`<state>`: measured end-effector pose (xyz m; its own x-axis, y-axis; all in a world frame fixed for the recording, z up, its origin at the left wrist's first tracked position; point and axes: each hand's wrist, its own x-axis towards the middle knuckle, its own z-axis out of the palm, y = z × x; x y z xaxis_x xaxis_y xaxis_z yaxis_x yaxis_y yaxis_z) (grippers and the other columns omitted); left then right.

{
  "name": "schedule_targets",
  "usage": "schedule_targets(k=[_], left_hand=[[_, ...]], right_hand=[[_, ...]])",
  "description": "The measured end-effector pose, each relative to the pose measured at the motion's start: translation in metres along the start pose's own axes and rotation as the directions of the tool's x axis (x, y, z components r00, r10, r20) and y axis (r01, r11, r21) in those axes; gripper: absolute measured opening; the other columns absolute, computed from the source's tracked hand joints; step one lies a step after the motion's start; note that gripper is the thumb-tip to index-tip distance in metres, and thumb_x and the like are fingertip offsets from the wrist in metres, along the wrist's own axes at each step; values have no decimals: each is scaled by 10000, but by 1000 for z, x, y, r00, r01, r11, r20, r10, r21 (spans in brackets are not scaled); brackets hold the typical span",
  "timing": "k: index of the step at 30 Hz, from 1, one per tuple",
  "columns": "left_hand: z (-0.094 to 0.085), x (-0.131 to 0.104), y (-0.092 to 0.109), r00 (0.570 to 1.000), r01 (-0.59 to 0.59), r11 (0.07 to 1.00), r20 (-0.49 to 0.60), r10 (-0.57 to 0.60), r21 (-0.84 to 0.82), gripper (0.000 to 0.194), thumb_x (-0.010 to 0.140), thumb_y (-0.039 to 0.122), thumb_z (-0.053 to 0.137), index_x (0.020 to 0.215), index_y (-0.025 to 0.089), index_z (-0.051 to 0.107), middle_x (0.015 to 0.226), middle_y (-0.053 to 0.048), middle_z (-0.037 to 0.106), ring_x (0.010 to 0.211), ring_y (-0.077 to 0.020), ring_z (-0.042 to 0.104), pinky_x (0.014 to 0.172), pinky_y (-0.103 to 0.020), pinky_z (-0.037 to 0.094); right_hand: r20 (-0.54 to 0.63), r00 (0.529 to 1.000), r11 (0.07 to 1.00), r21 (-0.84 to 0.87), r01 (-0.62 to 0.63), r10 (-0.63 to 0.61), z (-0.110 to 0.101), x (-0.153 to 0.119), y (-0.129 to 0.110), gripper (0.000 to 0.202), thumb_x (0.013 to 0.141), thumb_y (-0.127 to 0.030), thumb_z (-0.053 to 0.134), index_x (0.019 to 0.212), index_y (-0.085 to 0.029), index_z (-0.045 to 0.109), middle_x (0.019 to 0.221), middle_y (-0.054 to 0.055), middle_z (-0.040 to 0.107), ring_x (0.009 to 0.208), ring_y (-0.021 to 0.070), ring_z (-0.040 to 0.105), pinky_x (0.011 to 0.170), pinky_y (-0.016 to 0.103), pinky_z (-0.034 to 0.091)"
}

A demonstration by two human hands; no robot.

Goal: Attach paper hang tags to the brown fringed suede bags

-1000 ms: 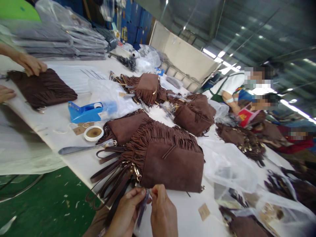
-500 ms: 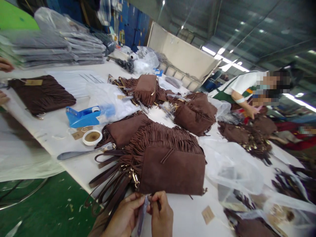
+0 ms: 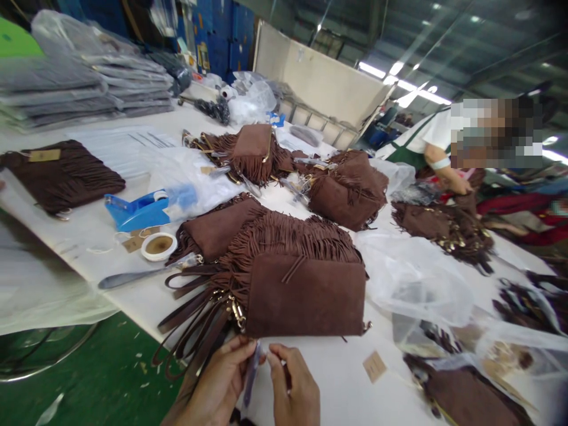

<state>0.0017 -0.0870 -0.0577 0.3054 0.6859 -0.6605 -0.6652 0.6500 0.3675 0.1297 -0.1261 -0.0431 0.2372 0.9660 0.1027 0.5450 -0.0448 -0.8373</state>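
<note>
In my left hand [image 3: 224,376] is a narrow dark strap in a clear plastic sleeve [image 3: 252,376], pinched between thumb and fingers near its upper end. My right hand [image 3: 293,384] is just to the right, its thumb and fingertips closed together close to the sleeve; what they grip is too small to tell. Right above both hands lies a brown fringed bag [image 3: 306,296], flat on the white table [image 3: 341,378]. Several brown wrist straps [image 3: 195,319] with gold clasps spread from its left side.
A blue tape dispenser [image 3: 135,211], a white tape roll [image 3: 158,246] and a sleeved strap [image 3: 128,278] lie at left. More fringed bags [image 3: 348,195] are piled behind. Clear plastic bags [image 3: 412,284] and a brown tag [image 3: 374,366] lie at right. A co-worker [image 3: 439,142] bends over the far right side.
The view has shifted slightly, so the bags sit a little higher and further left. My right fingertips have drawn slightly away from the sleeve; my left hand keeps hold of it.
</note>
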Motion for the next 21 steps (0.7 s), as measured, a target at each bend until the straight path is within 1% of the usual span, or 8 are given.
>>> schedule_targets(k=[2, 5, 8, 11, 14, 16, 19, 21], left_hand=[[2, -3, 1, 999, -24, 1000, 33, 24, -5, 143, 743, 158, 727, 875, 140, 675, 822, -53, 712, 823, -192, 655, 755, -250, 501], [1, -3, -1, 997, -74, 997, 31, 74, 10, 131, 750, 156, 711, 874, 158, 668, 863, -49, 719, 891, -208, 647, 780, -250, 479], [-3, -2, -5, 994, -106, 993, 26, 105, 45, 84, 755, 175, 705, 814, 180, 646, 847, -33, 717, 833, -199, 644, 727, -248, 464], [-4, -2, -7, 992, -123, 990, 4, 123, 68, 87, 750, 189, 706, 801, 179, 636, 815, -28, 713, 751, -183, 632, 706, -254, 458], [-2, -3, -6, 989, -142, 988, -23, 143, 54, 195, 729, 169, 710, 913, 170, 647, 845, -40, 718, 800, -199, 642, 749, -266, 464], [-1, -1, -6, 988, -149, 988, -42, 150, 41, 246, 713, 168, 721, 947, 163, 646, 847, -50, 720, 826, -218, 651, 735, -269, 468], [-2, 2, -7, 985, -133, 991, -103, 136, 33, 196, 679, 180, 756, 842, 143, 655, 756, -57, 716, 732, -212, 653, 667, -264, 472], [-2, 2, -8, 980, -142, 989, -134, 145, 37, 186, 660, 178, 772, 799, 135, 657, 725, -60, 713, 700, -206, 651, 665, -264, 479]], right_hand=[[67, 996, 997, 47, -66, 63, 7, 4, -6, 182, 907, -318, 505, 945, -233, 661, 866, 19, 664, 818, 164, 625, 746, 220, 454], [146, 977, 983, 73, -169, 157, 12, 9, -9, 180, 887, -336, 539, 904, -223, 678, 868, 25, 663, 825, 174, 617, 742, 227, 457], [186, 956, 964, 93, -248, 227, 12, 13, -7, 196, 871, -364, 556, 860, -210, 677, 844, 27, 656, 802, 180, 602, 725, 238, 449], [242, 919, 923, 153, -354, 312, 12, 17, -6, 222, 835, -397, 593, 818, -190, 672, 784, 28, 654, 749, 179, 581, 686, 247, 444], [311, 879, 849, 281, -448, 361, 13, 22, -4, 264, 771, -431, 661, 754, -168, 662, 718, 26, 634, 693, 162, 560, 642, 242, 437], [362, 840, 780, 342, -524, 405, 17, 24, 0, 324, 709, -469, 711, 745, -152, 653, 655, 10, 594, 563, 117, 493, 519, 220, 384], [442, 750, 651, 386, -654, 491, 23, 25, 8, 458, 618, -532, 763, 799, -130, 639, 544, -46, 478, 409, 49, 299, 391, 197, 200], [493, 716, 572, 435, -695, 494, 27, 23, 12, 489, 605, -529, 779, 831, -124, 626, 525, -73, 416, 399, 34, 244, 392, 195, 157]])
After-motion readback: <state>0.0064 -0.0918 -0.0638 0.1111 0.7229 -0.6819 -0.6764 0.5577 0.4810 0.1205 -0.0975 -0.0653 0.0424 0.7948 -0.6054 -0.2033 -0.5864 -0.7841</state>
